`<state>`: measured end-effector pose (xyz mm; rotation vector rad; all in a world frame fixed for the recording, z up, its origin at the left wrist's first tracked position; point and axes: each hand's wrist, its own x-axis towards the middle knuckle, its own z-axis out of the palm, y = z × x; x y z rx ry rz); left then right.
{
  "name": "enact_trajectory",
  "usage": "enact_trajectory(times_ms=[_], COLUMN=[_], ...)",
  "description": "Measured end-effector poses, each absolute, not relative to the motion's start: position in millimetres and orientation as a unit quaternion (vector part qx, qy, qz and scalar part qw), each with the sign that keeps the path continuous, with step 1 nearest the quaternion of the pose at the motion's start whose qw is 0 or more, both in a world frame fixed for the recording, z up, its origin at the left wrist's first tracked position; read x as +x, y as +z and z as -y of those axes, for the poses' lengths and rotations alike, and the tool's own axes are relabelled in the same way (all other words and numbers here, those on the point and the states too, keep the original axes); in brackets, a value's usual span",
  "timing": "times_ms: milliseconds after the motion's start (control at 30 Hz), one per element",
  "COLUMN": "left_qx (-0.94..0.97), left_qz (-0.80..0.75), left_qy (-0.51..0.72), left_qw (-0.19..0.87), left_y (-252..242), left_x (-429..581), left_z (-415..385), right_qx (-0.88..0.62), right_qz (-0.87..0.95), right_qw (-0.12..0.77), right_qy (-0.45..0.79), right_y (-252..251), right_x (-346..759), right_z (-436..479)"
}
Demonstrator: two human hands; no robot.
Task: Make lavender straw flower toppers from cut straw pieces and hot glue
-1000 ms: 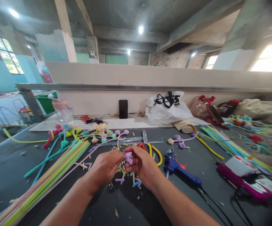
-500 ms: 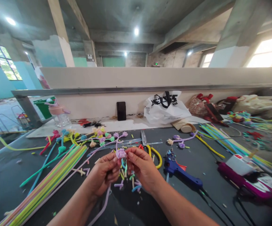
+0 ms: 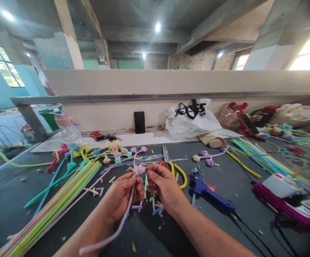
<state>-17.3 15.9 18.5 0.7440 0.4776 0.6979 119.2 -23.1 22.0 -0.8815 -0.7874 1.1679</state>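
Observation:
Between the thumb and fingers of my left hand (image 3: 126, 189) is a lilac pipe-cleaner flower (image 3: 139, 169), its long stem (image 3: 117, 228) hanging down toward me past the palm. Just right of the flower is my right hand (image 3: 163, 184), thumb and fingertips closed together. Whether anything small is pinched there I cannot make out. Short pipe-cleaner offcuts (image 3: 159, 208) in several colours lie on the dark tabletop below the hands. Yellow-handled scissors (image 3: 181, 175) rest beyond the right hand.
A blue glue gun (image 3: 214, 194) with a black cord lies on the right. To the left is a bundle of pastel pipe cleaners (image 3: 55, 207). Finished pipe-cleaner flowers (image 3: 114, 148) lie farther back. A phone (image 3: 139, 122) leans on the partition beside a white bag (image 3: 191, 119).
The flower has tipped in my left hand, and its stem's lower end has swung up and left, now in front of the hand. My right hand's fingertips have drawn slightly away from the flower.

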Motion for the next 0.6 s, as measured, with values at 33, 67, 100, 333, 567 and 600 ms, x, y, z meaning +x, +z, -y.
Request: enact_trajectory(times_ms=[33, 67, 100, 333, 567, 600], left_qx=[0.362, 0.374, 0.386, 0.469, 0.507, 0.51], left_qz=[-0.237, -0.247, -0.255, -0.277, -0.277, -0.278], left_qy=[0.332, 0.332, 0.333, 0.318, 0.311, 0.31], left_qw=[0.838, 0.83, 0.822, 0.776, 0.754, 0.752], left_y=[19.2, 19.8, 20.3, 22.2, 18.9, 18.6], left_x=[-16.7, -16.3, -16.0, -15.3, -15.3, -15.2], left_z=[-14.6, -13.3, -12.2, -9.5, -12.2, -12.2], right_qx=[-0.391, -0.391, -0.395, -0.454, -0.473, -0.476], right_qz=[0.363, 0.379, 0.397, 0.509, 0.535, 0.537], right_qw=[0.68, 0.682, 0.68, 0.651, 0.634, 0.632], right_qy=[0.503, 0.487, 0.473, 0.333, 0.297, 0.293], right_y=[23.0, 23.7, 24.2, 22.6, 24.0, 24.4], right_x=[119.1, 119.0, 118.9, 122.2, 126.5, 126.7], right_z=[23.5, 23.8, 24.0, 21.6, 21.5, 21.6])
